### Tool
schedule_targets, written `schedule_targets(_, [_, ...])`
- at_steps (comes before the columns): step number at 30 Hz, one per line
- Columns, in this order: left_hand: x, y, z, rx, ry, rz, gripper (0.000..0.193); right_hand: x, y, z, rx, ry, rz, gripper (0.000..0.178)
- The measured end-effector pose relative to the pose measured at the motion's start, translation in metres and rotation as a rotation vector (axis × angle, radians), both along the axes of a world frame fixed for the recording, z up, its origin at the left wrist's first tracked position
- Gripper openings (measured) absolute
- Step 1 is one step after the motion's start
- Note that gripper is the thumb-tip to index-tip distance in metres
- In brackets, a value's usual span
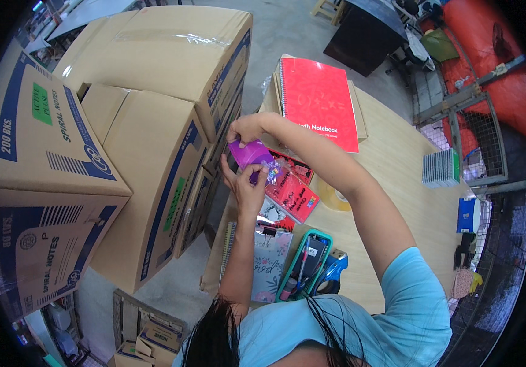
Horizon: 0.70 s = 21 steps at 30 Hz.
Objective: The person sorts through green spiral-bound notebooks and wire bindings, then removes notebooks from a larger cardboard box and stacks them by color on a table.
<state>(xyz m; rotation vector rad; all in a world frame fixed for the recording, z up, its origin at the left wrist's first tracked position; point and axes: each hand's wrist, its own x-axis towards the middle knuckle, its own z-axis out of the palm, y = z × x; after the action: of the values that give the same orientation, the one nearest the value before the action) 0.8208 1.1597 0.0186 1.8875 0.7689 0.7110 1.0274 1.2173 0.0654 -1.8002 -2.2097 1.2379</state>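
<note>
Bridging the two hands, a flat, glossy purple sheet-like piece point(248, 155) sits at the left edge of the pale wood-topped table point(391, 202), its long axis seemingly slanting from upper left to lower right. The right hand point(249, 128), fingers curled tight, pinches its upper edge; the left hand point(248, 186), about as near, grips its lower side between thumb and fingers. A small red notebook point(298, 199) lies just lower right. Fingers cover the piece's ends; whether the crinkled clear plastic point(277, 172) beside it belongs to it, I cannot tell.
</note>
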Motion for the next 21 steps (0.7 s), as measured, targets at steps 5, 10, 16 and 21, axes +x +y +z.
schedule_targets(5, [0.0,0.0,-0.002,-0.017,0.017,0.001,0.02,-0.003,-0.005,0.0,-0.072,-0.135,-0.052,0.018])
schedule_targets(10, [-0.016,0.017,-0.008,0.073,0.114,-0.129,0.022,-0.007,0.004,0.015,-0.065,-0.156,0.062,0.019])
schedule_targets(16, [-0.012,0.014,-0.008,0.098,0.116,-0.157,0.019,-0.014,-0.008,-0.018,-0.033,-0.059,0.154,0.032])
schedule_targets(21, [-0.016,0.013,-0.013,0.034,0.087,-0.101,0.019,-0.027,-0.019,-0.01,-0.079,-0.074,0.102,0.031])
